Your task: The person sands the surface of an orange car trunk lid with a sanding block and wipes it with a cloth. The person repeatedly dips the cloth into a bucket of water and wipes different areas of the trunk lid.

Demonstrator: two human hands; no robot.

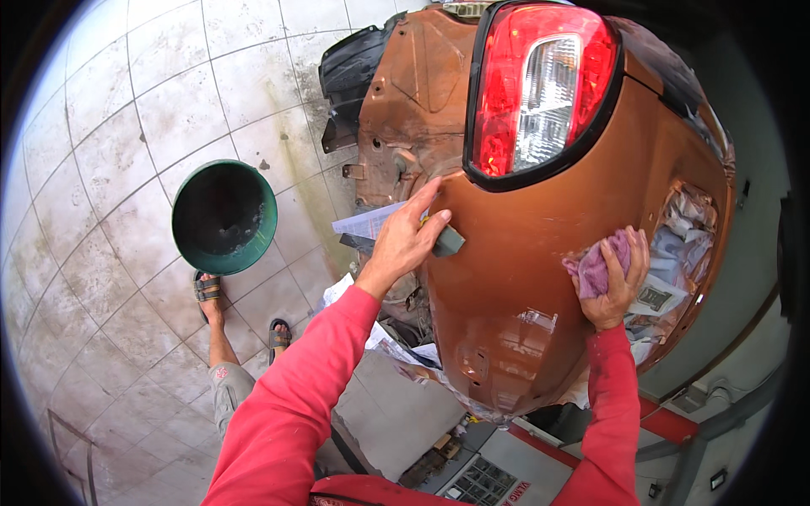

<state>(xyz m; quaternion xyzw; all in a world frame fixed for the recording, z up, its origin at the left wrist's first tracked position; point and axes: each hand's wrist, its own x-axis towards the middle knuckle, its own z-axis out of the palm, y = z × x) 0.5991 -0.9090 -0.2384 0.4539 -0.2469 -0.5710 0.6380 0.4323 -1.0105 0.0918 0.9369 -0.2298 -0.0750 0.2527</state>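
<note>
My left hand [403,240] rests at the left edge of an orange-brown car body panel [506,228], below the tail light [544,93]. Its fingers and thumb lie over a flat dark grey block [450,242], whose ends stick out on both sides. A sheet of whitish printed paper [367,222] juts out beside the block. On the right side of the panel, my right hand [620,278] presses a crumpled purple cloth [606,260] against the paint, its fingers curled over it. Wet-looking reflections show on the panel's lower part.
A green basin [263,249] with dark contents stands on the tiled floor [101,185] at the left, near my sandalled feet [208,295]. Crumpled paper and plastic [675,244] fill an opening at the panel's right. Exposed metal and a black liner [350,80] border its left.
</note>
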